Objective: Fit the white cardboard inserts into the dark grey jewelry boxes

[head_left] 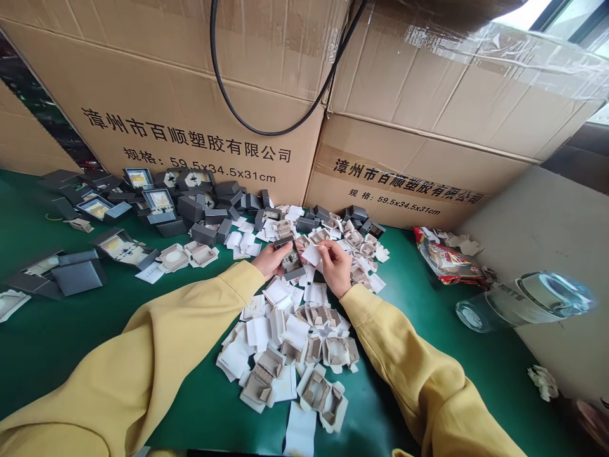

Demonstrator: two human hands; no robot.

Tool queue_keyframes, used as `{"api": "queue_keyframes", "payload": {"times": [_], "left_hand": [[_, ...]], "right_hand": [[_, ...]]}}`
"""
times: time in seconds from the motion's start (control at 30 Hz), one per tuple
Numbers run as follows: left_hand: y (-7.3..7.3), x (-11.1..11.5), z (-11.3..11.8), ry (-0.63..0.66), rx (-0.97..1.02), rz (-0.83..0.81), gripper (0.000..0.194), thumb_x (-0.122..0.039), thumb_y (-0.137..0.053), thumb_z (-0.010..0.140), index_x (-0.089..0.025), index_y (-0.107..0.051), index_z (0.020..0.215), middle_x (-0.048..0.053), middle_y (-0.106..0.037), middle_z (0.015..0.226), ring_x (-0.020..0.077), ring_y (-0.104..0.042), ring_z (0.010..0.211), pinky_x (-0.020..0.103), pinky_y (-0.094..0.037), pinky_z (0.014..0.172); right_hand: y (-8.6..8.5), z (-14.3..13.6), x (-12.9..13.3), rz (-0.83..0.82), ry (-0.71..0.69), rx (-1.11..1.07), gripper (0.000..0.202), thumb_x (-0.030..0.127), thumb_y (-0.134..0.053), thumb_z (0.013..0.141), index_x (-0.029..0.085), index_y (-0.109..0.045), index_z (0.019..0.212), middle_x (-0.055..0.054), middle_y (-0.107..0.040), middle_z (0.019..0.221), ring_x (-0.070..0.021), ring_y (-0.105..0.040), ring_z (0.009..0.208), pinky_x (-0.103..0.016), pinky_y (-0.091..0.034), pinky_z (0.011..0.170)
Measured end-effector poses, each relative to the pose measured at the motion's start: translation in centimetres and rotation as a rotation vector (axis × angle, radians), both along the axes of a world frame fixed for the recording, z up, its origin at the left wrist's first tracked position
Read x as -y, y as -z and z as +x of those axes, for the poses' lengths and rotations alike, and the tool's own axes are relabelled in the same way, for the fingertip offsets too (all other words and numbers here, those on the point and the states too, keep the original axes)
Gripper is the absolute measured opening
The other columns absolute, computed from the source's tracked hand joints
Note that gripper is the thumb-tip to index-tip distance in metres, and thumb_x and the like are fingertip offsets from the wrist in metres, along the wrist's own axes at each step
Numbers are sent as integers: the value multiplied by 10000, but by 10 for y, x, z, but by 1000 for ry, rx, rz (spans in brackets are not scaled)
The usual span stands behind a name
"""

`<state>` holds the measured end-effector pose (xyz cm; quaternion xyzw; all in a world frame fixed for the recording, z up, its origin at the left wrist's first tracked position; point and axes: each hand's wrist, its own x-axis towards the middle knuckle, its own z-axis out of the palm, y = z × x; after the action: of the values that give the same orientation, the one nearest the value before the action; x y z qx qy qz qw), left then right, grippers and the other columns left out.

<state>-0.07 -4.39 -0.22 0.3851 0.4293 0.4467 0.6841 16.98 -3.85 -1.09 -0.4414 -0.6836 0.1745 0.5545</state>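
My left hand [271, 259] is closed round a small dark box [291, 261] whose open side shows a light insert. Just to its right, my right hand [335, 265] pinches a small white paper [311, 254] between thumb and fingers. Below and between my hands spreads a pile of white slips [259, 333] and grey-brown card inserts [316, 388]. Beyond them lie more inserts and slips, some partly hidden by my hands. Many dark boxes [190, 208], some open, are heaped at the back left.
Large cardboard cartons [200, 76] stand behind the green table [190, 317], with a black cable [266, 132] hanging before them. At the right are a red packet [447, 260] and a clear bottle [523, 301]. Open dark boxes [78, 274] lie left.
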Motion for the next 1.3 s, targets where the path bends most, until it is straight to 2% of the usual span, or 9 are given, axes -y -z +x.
{"api": "queue_keyframes", "payload": {"times": [0.07, 0.17, 0.3, 0.47, 0.6, 0.73, 0.9, 1.17, 1.3], "left_hand": [[1, -2, 0, -9, -5, -4, 422, -433, -597, 747, -169, -596, 1076, 70, -676, 794, 186, -621, 604, 347, -529, 531], [2, -4, -1, 14, -7, -8, 447, -341, -697, 672, -170, -576, 1067, 45, -661, 761, 178, -615, 599, 334, -528, 515], [6, -7, -3, 37, 41, -2, 550, -192, -798, 508, -144, -580, 1010, 52, -671, 826, 188, -639, 720, 309, -525, 620], [12, -8, -2, 99, 26, 41, 572, -208, -810, 457, -121, -605, 983, 53, -676, 799, 206, -639, 761, 328, -494, 705], [18, -10, 2, 46, -47, 109, 527, -321, -778, 510, -115, -597, 960, 34, -658, 756, 197, -621, 712, 337, -483, 680], [21, -10, 2, 26, -122, 214, 441, -343, -742, 567, -118, -580, 909, 1, -616, 698, 133, -568, 638, 248, -449, 590], [19, -8, -1, 54, -124, 138, 377, -370, -689, 641, -147, -553, 913, -36, -533, 614, 74, -462, 464, 193, -311, 397], [14, -2, -1, 157, 46, 81, 486, -444, -647, 690, -163, -532, 1070, 3, -578, 724, 114, -540, 612, 224, -424, 522], [17, -3, -3, 201, 11, 116, 556, -503, -628, 692, -171, -511, 1122, 21, -587, 783, 123, -542, 650, 226, -422, 538]], "right_hand": [[0, -1, 2, 13, -15, -9, 245, 383, -488, 849, 180, -611, 787, -35, -633, 723, -132, -528, 574, -252, -437, 540], [4, -2, 3, 9, -58, -10, 229, 384, -481, 854, 194, -607, 824, -39, -637, 764, -139, -544, 586, -269, -454, 563], [8, -3, 3, -85, -142, -107, 234, 402, -470, 859, 203, -585, 902, -14, -599, 660, -128, -522, 482, -273, -452, 494], [8, -6, 6, -145, -236, -126, 231, 401, -450, 869, 203, -556, 922, -10, -596, 625, -140, -555, 520, -276, -485, 515], [5, -7, 11, -28, -246, 46, 195, 362, -452, 874, 196, -554, 881, -36, -624, 769, -133, -586, 640, -271, -497, 623], [2, -6, 15, 96, -266, 206, 186, 318, -408, 896, 194, -542, 860, -43, -615, 796, -136, -581, 720, -263, -476, 677], [4, -5, 13, 116, -244, 234, 192, 324, -398, 899, 194, -528, 844, -45, -592, 790, -140, -564, 727, -269, -465, 678], [5, -6, 11, -52, -261, 123, 191, 359, -445, 876, 181, -513, 878, 24, -557, 626, -99, -512, 540, -216, -424, 534], [3, -6, 9, 7, -251, 166, 172, 331, -489, 861, 178, -556, 821, -4, -586, 713, -99, -494, 583, -227, -428, 580]]}}
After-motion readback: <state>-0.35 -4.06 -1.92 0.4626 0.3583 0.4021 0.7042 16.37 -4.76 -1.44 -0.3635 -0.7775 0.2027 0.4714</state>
